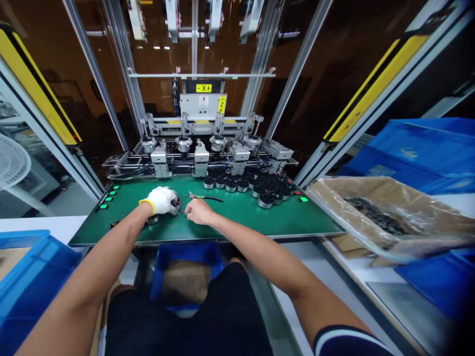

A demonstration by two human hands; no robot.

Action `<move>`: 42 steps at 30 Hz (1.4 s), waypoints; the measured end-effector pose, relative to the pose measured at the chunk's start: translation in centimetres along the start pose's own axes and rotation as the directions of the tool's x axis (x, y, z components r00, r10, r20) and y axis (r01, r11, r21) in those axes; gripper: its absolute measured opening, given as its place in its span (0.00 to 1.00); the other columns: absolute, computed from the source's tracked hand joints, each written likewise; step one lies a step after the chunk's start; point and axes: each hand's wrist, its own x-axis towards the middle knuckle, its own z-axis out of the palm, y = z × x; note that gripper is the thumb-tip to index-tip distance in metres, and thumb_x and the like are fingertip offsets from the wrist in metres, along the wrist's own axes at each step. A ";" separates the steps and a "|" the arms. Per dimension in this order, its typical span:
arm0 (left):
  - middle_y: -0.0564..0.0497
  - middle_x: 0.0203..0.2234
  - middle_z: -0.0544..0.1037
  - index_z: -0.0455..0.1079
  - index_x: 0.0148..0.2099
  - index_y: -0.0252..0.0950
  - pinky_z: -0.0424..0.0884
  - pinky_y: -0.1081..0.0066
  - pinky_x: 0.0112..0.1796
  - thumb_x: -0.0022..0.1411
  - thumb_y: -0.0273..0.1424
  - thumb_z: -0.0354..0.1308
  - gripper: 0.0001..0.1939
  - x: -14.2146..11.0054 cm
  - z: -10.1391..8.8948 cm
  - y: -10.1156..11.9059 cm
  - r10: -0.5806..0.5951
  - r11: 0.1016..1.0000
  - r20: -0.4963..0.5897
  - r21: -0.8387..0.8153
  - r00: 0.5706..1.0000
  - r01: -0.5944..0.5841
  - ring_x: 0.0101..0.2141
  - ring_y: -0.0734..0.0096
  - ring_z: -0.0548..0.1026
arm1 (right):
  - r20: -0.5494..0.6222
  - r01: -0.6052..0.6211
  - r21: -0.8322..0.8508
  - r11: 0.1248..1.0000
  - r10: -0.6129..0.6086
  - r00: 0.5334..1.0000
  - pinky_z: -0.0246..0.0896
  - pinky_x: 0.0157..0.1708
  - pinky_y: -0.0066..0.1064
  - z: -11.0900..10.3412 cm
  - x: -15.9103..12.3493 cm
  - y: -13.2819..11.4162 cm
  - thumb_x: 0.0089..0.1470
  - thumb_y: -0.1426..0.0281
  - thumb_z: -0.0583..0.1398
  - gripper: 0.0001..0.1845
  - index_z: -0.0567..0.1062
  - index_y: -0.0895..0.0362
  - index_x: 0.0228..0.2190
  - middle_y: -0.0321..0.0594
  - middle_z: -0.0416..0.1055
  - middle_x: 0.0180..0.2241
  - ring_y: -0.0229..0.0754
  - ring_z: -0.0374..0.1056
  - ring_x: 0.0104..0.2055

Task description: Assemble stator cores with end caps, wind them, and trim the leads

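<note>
My left hand (160, 200), in a white glove with a yellow cuff, is closed on a small round motor-like part (175, 201) that mostly hides behind the fingers. Close by on its right, my bare right hand (199, 211) has its fingers pinched together; something thin seems to stick out at the fingertips, too small to name. Below the glove, another silver round part (152, 219) rests on the green work surface (237, 217). Just behind my right hand lie dark-handled pliers (210, 198), touched by neither hand.
Several black-and-silver round parts (265, 199) crowd the surface's right side. Behind stands a machine with grey clamp blocks (201, 157). A plastic-lined carton (326, 195) of black pieces is at right. Blue bins sit at left (44, 277) and below (160, 277).
</note>
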 end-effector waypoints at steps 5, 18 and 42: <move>0.50 0.45 0.82 0.80 0.46 0.46 0.71 0.71 0.37 0.51 0.52 0.64 0.24 -0.1 0.2 0.1 -0.020 0.999 0.043 -0.045 0.999 0.021 0.41 0.61 0.79 | 0.014 0.128 -0.264 0.956 -0.129 0.992 0.67 0.57 0.45 -2.3 -1.3 2.7 0.63 0.63 0.65 0.11 0.78 0.60 0.35 0.41 0.78 0.43 0.45 0.73 0.52; 0.44 0.53 0.77 0.74 0.52 0.40 0.76 0.61 0.44 0.67 0.42 0.57 0.17 -6.2 -2.7 3.8 -0.129 0.981 -0.252 -0.172 0.959 0.086 0.47 0.58 0.79 | -0.293 0.030 -0.536 0.843 -0.220 0.930 0.53 0.64 0.61 -1.9 -1.6 5.9 0.59 0.53 0.63 0.45 0.61 0.67 0.66 0.66 0.57 0.67 0.68 0.53 0.70; 0.43 0.50 0.78 0.69 0.45 0.41 0.78 0.65 0.35 0.64 0.35 0.64 0.10 -27.3 8.8 5.1 -0.190 0.956 -0.672 -0.293 0.716 -0.021 0.41 0.59 0.82 | 0.209 0.046 0.815 0.578 -0.367 0.907 0.66 0.55 0.43 3.5 -18.5 5.8 0.65 0.51 0.60 0.38 0.54 0.50 0.67 0.50 0.68 0.55 0.45 0.71 0.52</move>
